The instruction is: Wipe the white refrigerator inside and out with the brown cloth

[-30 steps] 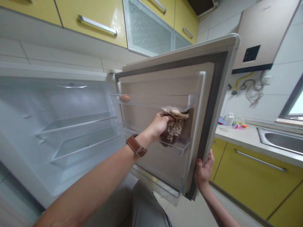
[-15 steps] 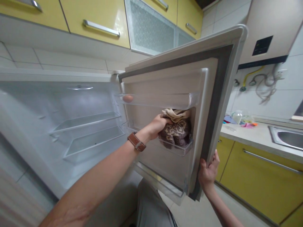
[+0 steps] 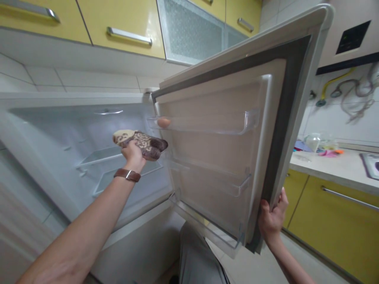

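A bunched brown-and-cream patterned cloth (image 3: 144,142) is gripped in my left hand (image 3: 134,154), in front of the fridge interior (image 3: 59,134). A brown watch strap circles that wrist. My right hand (image 3: 272,217) grips the free edge of the open fridge door (image 3: 219,98), thumb on the inner side and fingers round the outer side. One egg (image 3: 164,122) lies at the hinge end of the upper clear door shelf (image 3: 204,124). Below it, the middle door shelf (image 3: 207,177) holds nothing I can see.
Glass shelves (image 3: 100,156) span the fridge behind the cloth. Yellow cabinets (image 3: 127,23) hang overhead. To the right, a counter (image 3: 334,165) carries a clear container and colourful small items beside a sink (image 3: 371,165). My grey-clothed leg (image 3: 194,256) is below the door.
My left hand has lifted the cloth out of the middle door shelf and carried it left, toward the fridge interior. My right hand keeps its hold on the door edge. The view has shifted slightly.
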### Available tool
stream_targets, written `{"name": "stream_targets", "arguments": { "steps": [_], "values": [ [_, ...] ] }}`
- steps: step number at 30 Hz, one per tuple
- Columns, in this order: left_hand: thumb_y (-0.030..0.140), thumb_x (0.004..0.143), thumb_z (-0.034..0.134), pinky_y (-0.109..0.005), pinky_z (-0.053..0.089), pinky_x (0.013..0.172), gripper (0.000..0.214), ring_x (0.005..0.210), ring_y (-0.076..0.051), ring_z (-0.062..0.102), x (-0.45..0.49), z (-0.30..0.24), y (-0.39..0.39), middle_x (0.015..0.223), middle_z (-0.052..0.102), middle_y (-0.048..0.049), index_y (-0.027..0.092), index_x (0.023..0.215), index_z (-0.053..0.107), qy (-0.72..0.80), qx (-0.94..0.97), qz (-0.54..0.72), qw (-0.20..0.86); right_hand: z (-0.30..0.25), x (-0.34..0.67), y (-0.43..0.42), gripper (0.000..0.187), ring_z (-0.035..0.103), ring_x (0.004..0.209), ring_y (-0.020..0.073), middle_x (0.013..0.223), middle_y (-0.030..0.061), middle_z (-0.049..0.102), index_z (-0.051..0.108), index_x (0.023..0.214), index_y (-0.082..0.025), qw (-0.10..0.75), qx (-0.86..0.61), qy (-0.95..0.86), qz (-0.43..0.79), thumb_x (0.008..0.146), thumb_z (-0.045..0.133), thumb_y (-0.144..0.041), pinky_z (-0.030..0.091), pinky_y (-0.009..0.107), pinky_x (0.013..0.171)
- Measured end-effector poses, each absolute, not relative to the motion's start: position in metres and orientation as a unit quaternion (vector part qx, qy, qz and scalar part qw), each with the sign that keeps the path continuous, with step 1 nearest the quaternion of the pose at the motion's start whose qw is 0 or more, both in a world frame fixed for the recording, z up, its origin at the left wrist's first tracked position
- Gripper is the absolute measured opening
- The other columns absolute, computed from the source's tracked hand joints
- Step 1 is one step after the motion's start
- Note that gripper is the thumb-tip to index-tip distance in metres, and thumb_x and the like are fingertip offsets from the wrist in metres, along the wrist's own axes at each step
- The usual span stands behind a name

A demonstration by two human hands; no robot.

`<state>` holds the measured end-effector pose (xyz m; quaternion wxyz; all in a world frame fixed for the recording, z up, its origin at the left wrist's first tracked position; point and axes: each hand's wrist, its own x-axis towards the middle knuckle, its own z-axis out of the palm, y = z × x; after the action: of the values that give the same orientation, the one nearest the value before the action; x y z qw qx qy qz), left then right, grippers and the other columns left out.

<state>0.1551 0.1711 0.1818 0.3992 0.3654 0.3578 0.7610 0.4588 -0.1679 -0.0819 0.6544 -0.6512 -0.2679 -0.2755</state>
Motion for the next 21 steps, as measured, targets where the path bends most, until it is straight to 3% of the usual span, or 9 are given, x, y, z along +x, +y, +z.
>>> {"name": "stream_targets", "arguments": {
  "steps": [4,8,11,13,17,21],
  "values": [
    [0.019,0.071,0.064,-0.03,0.057,0.091,0.016,0.094,-0.021,0.07,0.178,0.175,0.162,0.092,0.073,-0.0049,0.015,0.086,0.068,0.343,0.499,0.737,0.302,-0.083,0.458,-0.169,0.094,0.042,0.145,0.0391,0.158,0.023,0.039,0.029,0.162,-0.011,0.648,-0.657,-0.267,-0.277,0.091,0.049,-0.07,0.033,0.059,0.118],
    [0.02,0.067,0.065,-0.034,0.06,0.083,0.018,0.084,-0.023,0.072,0.2,0.178,0.142,0.079,0.072,-0.0042,0.015,0.084,0.069,0.333,0.519,0.674,0.406,-0.082,0.461,-0.169,0.1,0.043,0.143,0.0428,0.156,0.0245,0.042,0.029,0.162,-0.01,0.652,-0.661,-0.259,-0.265,0.088,0.05,-0.075,0.033,0.062,0.117],
    [0.017,0.068,0.063,-0.035,0.062,0.079,0.019,0.081,-0.022,0.073,0.194,0.188,0.139,0.082,0.072,-0.0059,0.014,0.087,0.067,0.316,0.431,0.684,0.497,-0.081,0.464,-0.167,0.102,0.043,0.142,0.0452,0.155,0.0262,0.042,0.031,0.161,-0.008,0.65,-0.665,-0.259,-0.261,0.088,0.048,-0.078,0.033,0.064,0.115],
    [0.015,0.071,0.061,-0.035,0.062,0.08,0.019,0.085,-0.021,0.073,0.179,0.198,0.144,0.087,0.072,-0.0069,0.014,0.09,0.064,0.32,0.376,0.717,0.492,-0.08,0.466,-0.166,0.104,0.042,0.142,0.0462,0.154,0.0272,0.042,0.032,0.161,-0.007,0.648,-0.665,-0.26,-0.268,0.087,0.047,-0.08,0.033,0.065,0.115],
    [0.018,0.077,0.06,-0.034,0.059,0.089,0.02,0.098,-0.021,0.071,0.145,0.225,0.156,0.101,0.074,-0.0061,0.016,0.096,0.065,0.34,0.415,0.797,0.278,-0.081,0.468,-0.164,0.107,0.041,0.143,0.0471,0.155,0.0279,0.041,0.031,0.161,-0.006,0.652,-0.659,-0.262,-0.269,0.086,0.047,-0.082,0.032,0.066,0.115],
    [0.026,0.079,0.068,-0.034,0.053,0.099,0.02,0.105,-0.022,0.07,0.131,0.264,0.158,0.109,0.076,-0.0067,0.018,0.098,0.07,0.265,0.61,0.744,0.06,-0.083,0.467,-0.164,0.111,0.043,0.14,0.0475,0.153,0.0282,0.043,0.031,0.161,-0.005,0.648,-0.666,-0.257,-0.264,0.084,0.046,-0.084,0.033,0.066,0.114]
  ]
}}
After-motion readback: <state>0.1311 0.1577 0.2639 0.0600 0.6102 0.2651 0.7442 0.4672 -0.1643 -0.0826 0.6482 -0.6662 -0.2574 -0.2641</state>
